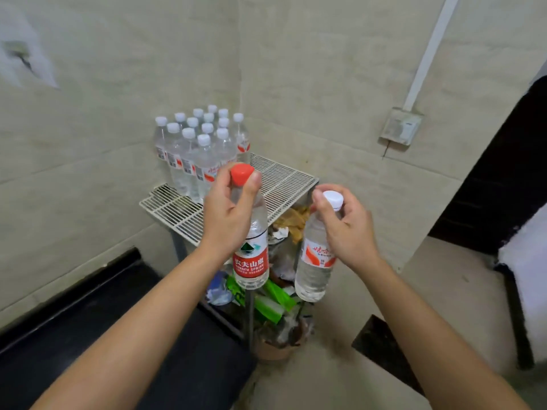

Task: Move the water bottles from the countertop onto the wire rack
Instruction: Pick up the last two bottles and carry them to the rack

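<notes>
**A:** How far along are you?

**B:** Well on. A cluster of clear white-capped plastic bottles (pixel 195 149) already stands on the back-left of the white wire rack (pixel 284 179). Little of the black countertop (pixel 88 321) left of the rack shows, so more may wait there.

**A:** And your hands?

**B:** Your left hand (pixel 228 214) pinches the clear red-capped bottle (pixel 251 255) at its neck. Your right hand (pixel 346 229) grips the clear white-capped bottle (pixel 313 270) likewise. Both bottles hang upright before the rack's front edge, neither set down yet.
</notes>
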`<state>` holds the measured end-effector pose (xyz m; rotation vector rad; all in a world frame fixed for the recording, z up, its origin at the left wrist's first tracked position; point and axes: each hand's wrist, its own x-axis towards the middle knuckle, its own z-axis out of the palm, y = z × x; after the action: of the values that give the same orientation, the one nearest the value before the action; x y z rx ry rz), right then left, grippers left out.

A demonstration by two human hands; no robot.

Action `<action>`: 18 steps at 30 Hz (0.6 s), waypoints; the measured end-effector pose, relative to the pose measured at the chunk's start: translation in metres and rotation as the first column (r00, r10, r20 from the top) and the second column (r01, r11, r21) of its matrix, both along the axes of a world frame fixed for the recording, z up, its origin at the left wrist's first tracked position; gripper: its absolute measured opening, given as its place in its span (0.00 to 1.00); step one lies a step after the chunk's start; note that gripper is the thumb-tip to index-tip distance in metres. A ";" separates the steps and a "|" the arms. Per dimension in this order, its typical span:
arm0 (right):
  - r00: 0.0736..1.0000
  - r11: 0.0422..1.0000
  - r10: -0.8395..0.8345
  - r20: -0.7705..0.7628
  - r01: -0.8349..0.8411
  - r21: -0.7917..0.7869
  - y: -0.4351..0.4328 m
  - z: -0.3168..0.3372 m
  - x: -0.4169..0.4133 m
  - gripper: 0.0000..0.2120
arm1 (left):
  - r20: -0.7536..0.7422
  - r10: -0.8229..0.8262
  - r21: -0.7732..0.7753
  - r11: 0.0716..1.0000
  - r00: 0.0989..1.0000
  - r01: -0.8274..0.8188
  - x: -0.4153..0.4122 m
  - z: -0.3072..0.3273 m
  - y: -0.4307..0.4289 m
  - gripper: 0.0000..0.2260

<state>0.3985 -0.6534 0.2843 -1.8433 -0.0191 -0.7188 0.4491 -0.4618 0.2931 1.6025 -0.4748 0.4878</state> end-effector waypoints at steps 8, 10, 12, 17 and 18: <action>0.995 0.999 0.012 0.095 -0.016 0.045 -0.052 0.014 0.140 0.05 | 0.033 0.072 0.047 0.996 0.997 -0.074 0.116 0.009 -0.048 0.08; 0.993 0.997 0.044 0.107 -0.051 0.063 -0.064 0.011 0.179 0.06 | -0.006 0.091 0.058 0.994 0.996 -0.091 0.141 0.002 -0.060 0.09; 0.987 0.991 0.082 0.138 -0.096 0.096 -0.075 0.010 0.220 0.08 | -0.025 0.121 0.049 0.992 0.992 -0.120 0.167 -0.004 -0.071 0.10; 0.965 0.968 0.226 0.131 -0.237 0.084 -0.093 0.004 0.330 0.09 | -0.029 0.336 0.183 0.928 0.941 -0.326 0.235 -0.011 -0.100 0.13; 0.955 0.954 0.282 0.096 -0.289 0.073 -0.095 0.000 0.352 0.09 | -0.040 0.369 0.194 0.914 0.929 -0.355 0.245 -0.012 -0.105 0.12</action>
<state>0.7501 -0.7486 0.2843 -1.6810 -0.3006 -0.5834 0.6945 -0.5672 0.2808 1.8935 -0.1642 0.6745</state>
